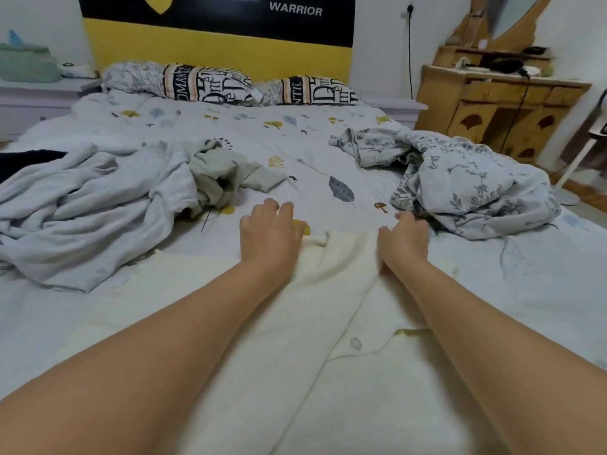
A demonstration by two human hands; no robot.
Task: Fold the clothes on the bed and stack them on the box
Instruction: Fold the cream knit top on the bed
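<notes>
Flattening the cream garment (328, 323) looks like the step in hand: it's spread on the bed (312, 142) right in front of you, far edge at 12 o'clock where both hands sit. Your left hand (271, 229) has fingers curled over the far-left part of that edge, apparently pinching cloth, though the contact itself is hidden under the hand. Your right hand (405, 233) is curled at the far-right part of the same edge; can't tell whether it grips the fabric or just presses on it. Garment isn't flat yet: a long ridge runs down the middle toward 6 o'clock past a button (355, 343). Next move probably calls for pulling that far edge taut and smoothing the ridge before the first fold. Still unfolded: grey heap (98, 205) at 10 o'clock, floral heap (460, 178) at 2 o'clock. The box is not in view.
</notes>
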